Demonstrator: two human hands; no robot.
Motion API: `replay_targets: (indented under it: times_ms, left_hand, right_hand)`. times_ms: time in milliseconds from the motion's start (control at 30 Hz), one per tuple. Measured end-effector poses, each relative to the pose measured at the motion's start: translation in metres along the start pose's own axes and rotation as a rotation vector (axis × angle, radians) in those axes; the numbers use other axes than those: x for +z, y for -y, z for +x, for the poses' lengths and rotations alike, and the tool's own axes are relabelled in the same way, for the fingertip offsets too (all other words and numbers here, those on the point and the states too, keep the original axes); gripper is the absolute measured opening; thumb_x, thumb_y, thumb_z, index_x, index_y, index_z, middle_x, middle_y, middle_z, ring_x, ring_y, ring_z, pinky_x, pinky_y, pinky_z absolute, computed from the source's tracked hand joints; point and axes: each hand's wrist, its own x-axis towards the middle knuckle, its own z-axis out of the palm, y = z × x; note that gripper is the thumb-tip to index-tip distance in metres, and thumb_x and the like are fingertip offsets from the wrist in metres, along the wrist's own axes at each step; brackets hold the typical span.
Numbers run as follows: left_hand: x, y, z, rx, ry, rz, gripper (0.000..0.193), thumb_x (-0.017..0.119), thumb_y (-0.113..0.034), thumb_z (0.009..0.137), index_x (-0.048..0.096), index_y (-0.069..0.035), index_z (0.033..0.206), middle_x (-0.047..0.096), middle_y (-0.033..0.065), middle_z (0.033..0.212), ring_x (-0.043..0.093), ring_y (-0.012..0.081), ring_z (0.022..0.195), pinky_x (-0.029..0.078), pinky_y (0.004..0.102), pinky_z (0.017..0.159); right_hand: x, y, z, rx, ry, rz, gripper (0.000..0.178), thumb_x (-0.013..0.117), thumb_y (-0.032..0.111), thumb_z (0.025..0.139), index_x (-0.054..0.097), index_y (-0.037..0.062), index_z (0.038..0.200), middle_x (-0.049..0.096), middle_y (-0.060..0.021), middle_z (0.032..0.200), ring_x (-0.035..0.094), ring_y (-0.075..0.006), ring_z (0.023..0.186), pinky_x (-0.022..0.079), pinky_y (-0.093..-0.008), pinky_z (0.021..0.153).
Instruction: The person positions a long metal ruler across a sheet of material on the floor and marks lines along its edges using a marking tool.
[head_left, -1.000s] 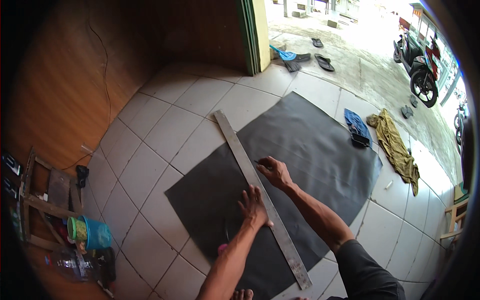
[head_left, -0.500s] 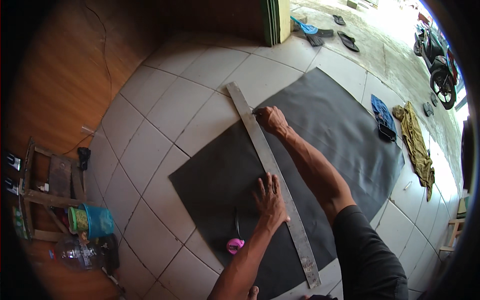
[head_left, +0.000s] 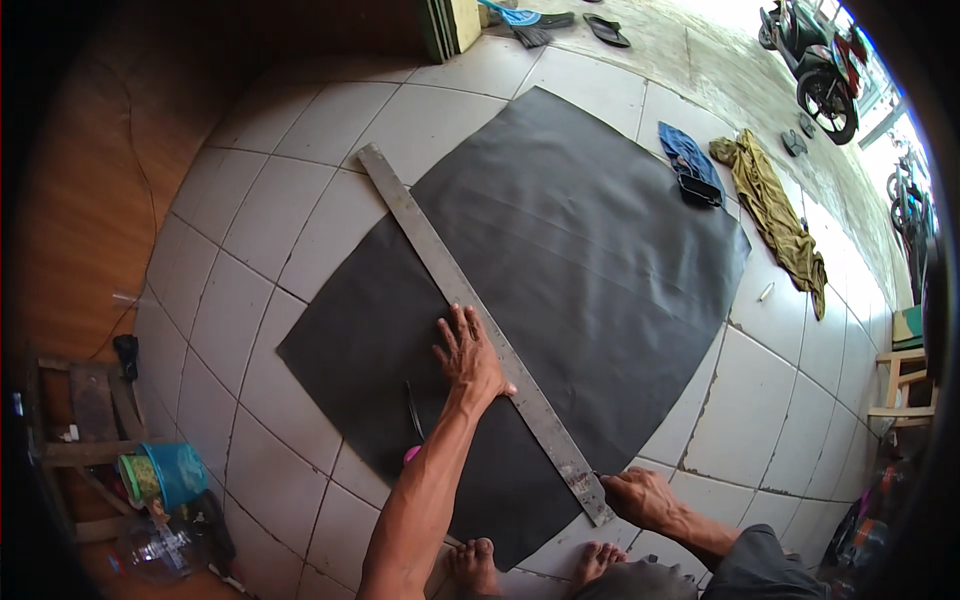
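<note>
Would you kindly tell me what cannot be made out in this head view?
In the head view:
Dark tool: its kind, mostly covered by the right hand.
Pink object: mostly hidden behind the left forearm.
Broom: handle's end, cut off by the upper edge.
Metal straightedge: any markings, too fine to tell.

At the far edge of the tiled floor (head_left: 748,425) we see a blue broom (head_left: 519,17) beside a black sandal (head_left: 607,31), with a motorbike (head_left: 826,88) farther right; nearer us, a blue cloth (head_left: 685,152) lies next to an olive cloth (head_left: 768,205); at left we have a wooden frame (head_left: 92,454), a blue bucket (head_left: 181,477), a green tub (head_left: 138,480) and a plastic bottle (head_left: 155,551).
</note>
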Motion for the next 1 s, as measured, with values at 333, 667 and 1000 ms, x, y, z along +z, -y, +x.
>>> replay_targets:
  times_ms: [333,667,1000]
  left_hand:
    - [0.008,0.019,0.003,0.005,-0.074,-0.047,0.151,0.1,-0.037,0.051,0.001,-0.004,0.16,0.004,0.0185,0.169,0.005,0.0427,0.154,0.018,0.061,0.121]
    - [-0.004,0.01,-0.004,0.009,-0.023,-0.06,0.146,0.1,-0.029,0.052,0.005,-0.005,0.161,0.004,0.0151,0.169,0.009,0.041,0.154,0.02,0.0626,0.121]
    - [-0.002,0.011,-0.001,0.033,-0.031,-0.051,0.148,0.1,-0.03,0.052,0.002,-0.002,0.16,0.004,0.0169,0.169,0.007,0.0431,0.154,0.019,0.0623,0.121]
  right_hand:
    - [-0.049,-0.003,0.277,-0.155,0.244,-0.098,0.021,0.072,0.024,0.08,0.073,0.0038,0.081,0.072,-0.0174,0.082,0.071,-0.0372,0.077,0.058,-0.045,0.071]
    - [-0.087,0.022,0.55,-0.1,-0.036,0.106,0.016,0.063,0.014,0.083,0.071,0.002,0.077,0.07,-0.0141,0.067,0.07,-0.0243,0.06,0.055,-0.0382,0.06]
    - [-0.007,-0.017,0.312,-0.29,-0.212,0.099,0.018,0.066,0.016,0.089,0.054,0.0034,0.086,0.06,-0.0195,0.071,0.061,-0.0421,0.067,0.048,-0.0514,0.063]
